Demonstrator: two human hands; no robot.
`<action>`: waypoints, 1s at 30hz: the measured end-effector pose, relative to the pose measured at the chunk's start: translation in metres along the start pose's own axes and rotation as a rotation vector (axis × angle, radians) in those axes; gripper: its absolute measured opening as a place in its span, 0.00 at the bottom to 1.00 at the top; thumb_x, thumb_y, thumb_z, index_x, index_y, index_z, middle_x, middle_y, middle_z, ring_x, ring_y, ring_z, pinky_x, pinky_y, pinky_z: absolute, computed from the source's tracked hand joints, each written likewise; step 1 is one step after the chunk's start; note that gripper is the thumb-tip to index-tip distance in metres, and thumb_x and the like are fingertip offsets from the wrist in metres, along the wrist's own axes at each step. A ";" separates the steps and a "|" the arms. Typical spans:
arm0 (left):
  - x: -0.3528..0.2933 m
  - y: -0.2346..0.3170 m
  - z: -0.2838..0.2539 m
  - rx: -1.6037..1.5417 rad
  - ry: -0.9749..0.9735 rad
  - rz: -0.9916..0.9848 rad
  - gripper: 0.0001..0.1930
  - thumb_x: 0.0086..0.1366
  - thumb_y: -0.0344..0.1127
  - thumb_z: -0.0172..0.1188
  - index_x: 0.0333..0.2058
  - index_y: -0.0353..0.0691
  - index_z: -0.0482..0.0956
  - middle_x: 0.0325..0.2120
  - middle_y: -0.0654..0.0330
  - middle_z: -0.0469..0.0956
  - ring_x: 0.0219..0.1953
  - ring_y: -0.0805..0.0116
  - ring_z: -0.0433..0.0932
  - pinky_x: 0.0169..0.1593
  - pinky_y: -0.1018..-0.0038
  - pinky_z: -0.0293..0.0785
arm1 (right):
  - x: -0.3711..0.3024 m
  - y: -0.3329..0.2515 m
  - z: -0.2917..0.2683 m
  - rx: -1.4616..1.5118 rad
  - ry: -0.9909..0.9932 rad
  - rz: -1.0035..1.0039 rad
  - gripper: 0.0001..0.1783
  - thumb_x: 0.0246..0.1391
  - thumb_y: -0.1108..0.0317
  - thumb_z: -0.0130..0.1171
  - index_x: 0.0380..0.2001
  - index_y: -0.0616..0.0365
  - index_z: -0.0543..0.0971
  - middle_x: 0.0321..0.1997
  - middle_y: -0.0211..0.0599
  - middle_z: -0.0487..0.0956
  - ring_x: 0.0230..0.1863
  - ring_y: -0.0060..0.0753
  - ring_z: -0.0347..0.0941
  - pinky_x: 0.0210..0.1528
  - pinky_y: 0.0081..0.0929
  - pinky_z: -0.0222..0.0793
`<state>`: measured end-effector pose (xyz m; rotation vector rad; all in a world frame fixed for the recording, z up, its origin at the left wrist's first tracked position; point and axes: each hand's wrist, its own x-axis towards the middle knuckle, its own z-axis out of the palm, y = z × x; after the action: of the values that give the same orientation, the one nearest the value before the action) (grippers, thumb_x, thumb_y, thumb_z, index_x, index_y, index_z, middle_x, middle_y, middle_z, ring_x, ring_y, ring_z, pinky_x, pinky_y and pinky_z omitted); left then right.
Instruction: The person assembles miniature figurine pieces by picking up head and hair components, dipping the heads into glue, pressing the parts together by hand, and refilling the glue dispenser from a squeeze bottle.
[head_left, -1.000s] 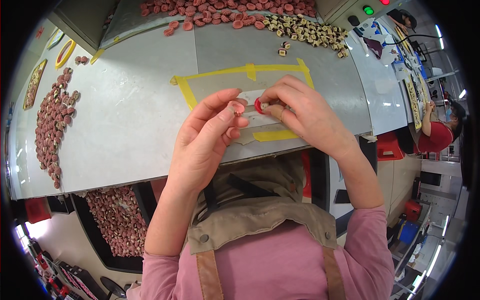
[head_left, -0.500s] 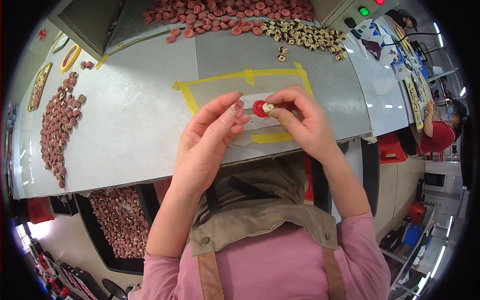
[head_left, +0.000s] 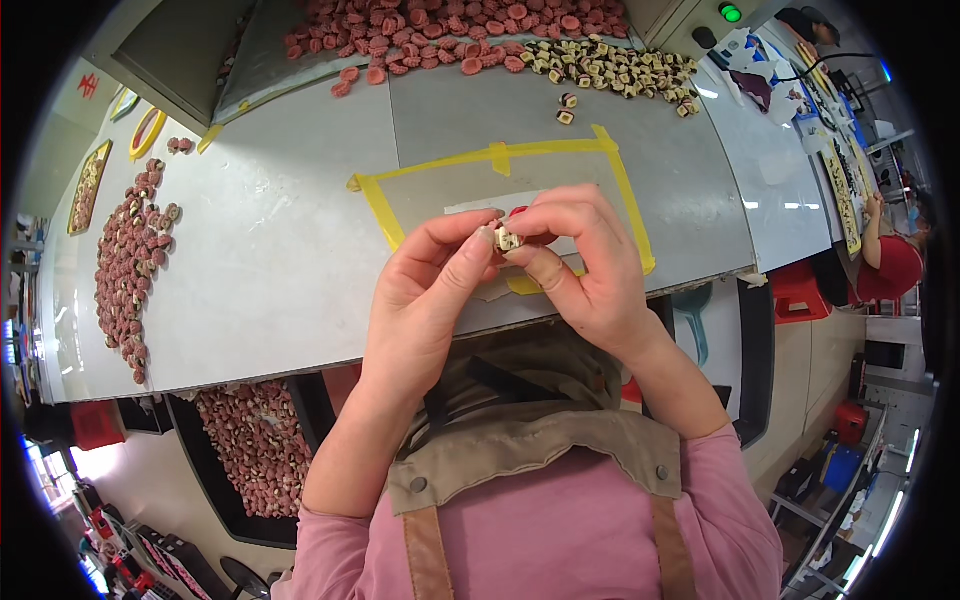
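Observation:
My left hand (head_left: pixel 418 305) pinches a small pink ridged cup (head_left: pixel 494 226), mostly hidden by the thumb and fingers. Between the thumb and fingers of my right hand (head_left: pixel 600 275) is a small cream block (head_left: pixel 508 240). The two pieces meet between my fingertips; how far one sits inside the other, I cannot tell. Just behind the right fingers shows part of a red round piece (head_left: pixel 518 211) on the worktable (head_left: pixel 300 260). Yellow tape (head_left: pixel 435 166) frames this part of the surface.
Loose pink cups (head_left: pixel 450 30) are heaped at the back, beside cream-and-dark blocks (head_left: pixel 620 70). Pink-and-cream pieces (head_left: pixel 130 265) lie at left. Similar pieces (head_left: pixel 255 440) fill a black bin (head_left: pixel 215 500) below the table edge. Someone in red (head_left: pixel 890 268) works far right, near a red stool (head_left: pixel 798 292).
My right hand has moved left, away from the red round piece, bringing the cream block against the pink cup in my left hand. The view has shifted slightly.

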<state>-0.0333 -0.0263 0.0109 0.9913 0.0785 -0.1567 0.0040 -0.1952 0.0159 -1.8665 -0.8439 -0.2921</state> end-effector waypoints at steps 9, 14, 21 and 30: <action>-0.002 -0.014 0.005 0.198 0.041 0.313 0.12 0.66 0.26 0.56 0.48 0.31 0.74 0.44 0.58 0.76 0.47 0.75 0.74 0.52 0.78 0.70 | -0.006 0.003 0.007 0.044 0.089 0.093 0.11 0.55 0.72 0.61 0.41 0.60 0.74 0.41 0.37 0.74 0.43 0.30 0.72 0.44 0.24 0.69; 0.002 -0.002 -0.001 0.214 -0.037 0.118 0.12 0.66 0.26 0.56 0.48 0.30 0.75 0.44 0.59 0.76 0.46 0.75 0.74 0.51 0.78 0.71 | -0.009 0.008 0.001 -0.057 0.057 0.002 0.14 0.53 0.68 0.64 0.41 0.59 0.75 0.41 0.38 0.74 0.43 0.33 0.71 0.44 0.26 0.70; -0.002 0.004 0.009 0.181 -0.106 0.070 0.26 0.65 0.26 0.57 0.60 0.34 0.61 0.44 0.54 0.75 0.45 0.72 0.75 0.50 0.76 0.73 | -0.010 0.009 -0.003 -0.024 -0.023 -0.045 0.18 0.49 0.64 0.68 0.42 0.57 0.76 0.44 0.37 0.73 0.46 0.35 0.71 0.46 0.28 0.71; -0.002 -0.017 0.022 0.459 -0.017 0.244 0.28 0.59 0.23 0.61 0.58 0.34 0.64 0.38 0.57 0.77 0.41 0.73 0.76 0.48 0.77 0.74 | -0.016 0.014 -0.001 -0.134 0.084 -0.079 0.19 0.38 0.81 0.64 0.38 0.57 0.76 0.41 0.37 0.74 0.43 0.39 0.72 0.41 0.30 0.72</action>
<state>-0.0381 -0.0535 0.0085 1.4475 -0.0991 0.0452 0.0020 -0.2058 -0.0025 -1.9327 -0.8597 -0.4837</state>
